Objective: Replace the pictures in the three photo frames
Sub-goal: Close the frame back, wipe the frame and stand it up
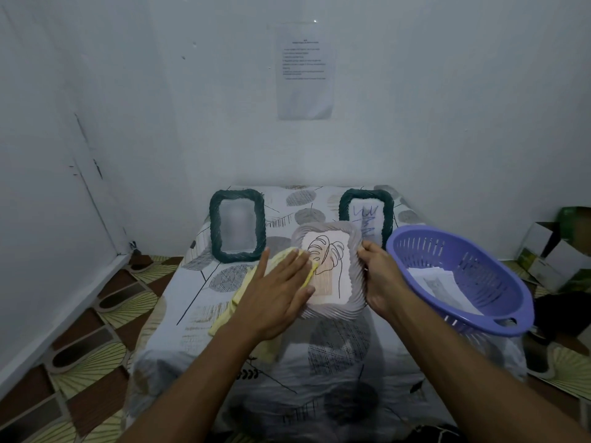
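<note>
A pale grey photo frame (355, 279) with a leaf line drawing is tilted up in the middle of the table. My right hand (379, 276) grips its right edge. My left hand (278, 289) lies flat with straight fingers, pressing a yellow cloth (243, 295) against the frame's left side and glass. Two dark green frames stand at the back: the left green frame (237, 226) shows a blurred picture, the right green frame (367, 212) shows blue scribbles and is partly hidden behind the grey one.
A purple plastic colander basket (460, 276) with paper sheets (438, 282) inside sits at the table's right edge. The small table (335, 346) wears a leaf-patterned cloth. Cardboard boxes (550, 251) lie on the floor at right. White walls stand close behind and left.
</note>
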